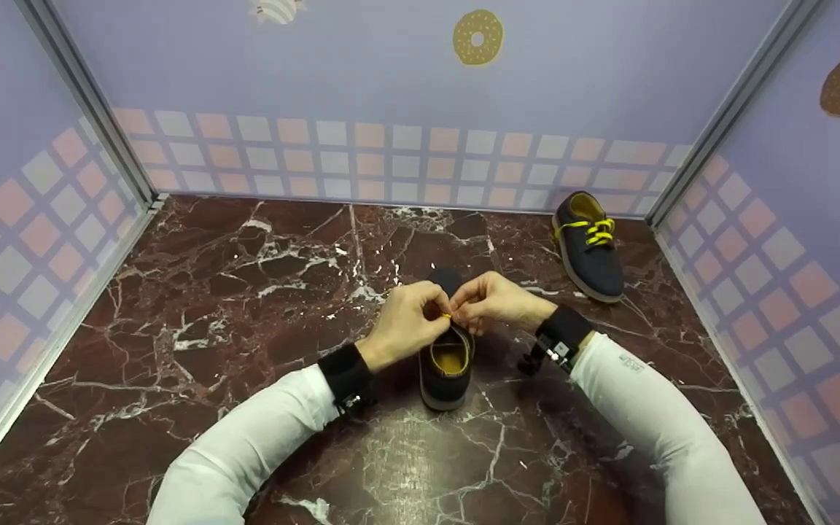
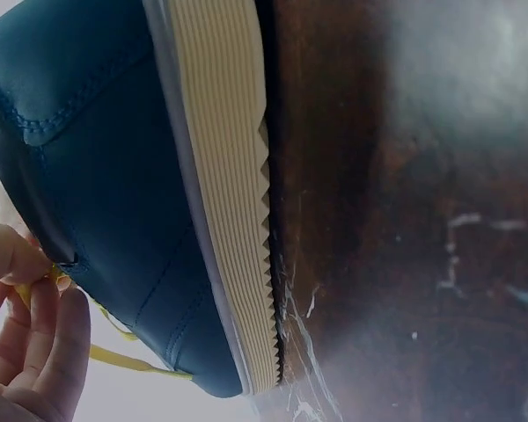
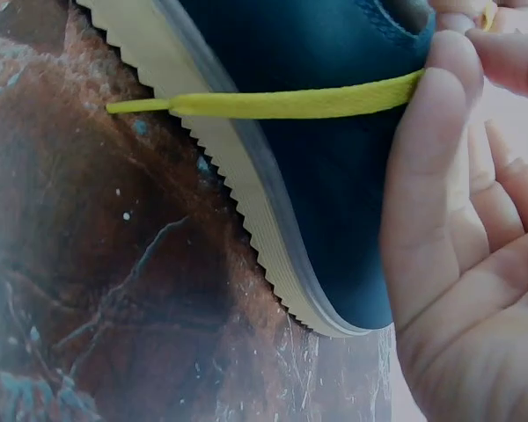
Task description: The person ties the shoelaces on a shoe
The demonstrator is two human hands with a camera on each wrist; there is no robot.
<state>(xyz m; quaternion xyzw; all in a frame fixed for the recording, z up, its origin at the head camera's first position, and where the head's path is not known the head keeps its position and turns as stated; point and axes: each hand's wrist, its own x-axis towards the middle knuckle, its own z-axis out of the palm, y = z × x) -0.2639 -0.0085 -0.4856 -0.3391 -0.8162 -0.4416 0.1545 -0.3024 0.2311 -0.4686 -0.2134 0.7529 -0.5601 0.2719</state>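
A dark blue shoe (image 1: 443,386) with a yellow insole stands on its sole on the marbled surface, toe pointing away from me. Over its lacing my left hand (image 1: 407,321) pinches a yellow shoelace (image 2: 21,292) between thumb and fingers. My right hand (image 1: 500,299) meets it there, also pinching the lace with thumb and forefinger. From the right hand a loose lace end (image 3: 299,104) hangs down across the side of the shoe, as the right wrist view shows. Both hands hide most of the eyelets and the knot area.
A matching shoe (image 1: 595,262), its yellow laces tied in a bow, stands at the back right near the corner. Lilac walls with printed squares and doughnuts enclose the dark red marbled surface (image 1: 259,292) at the back and both sides.
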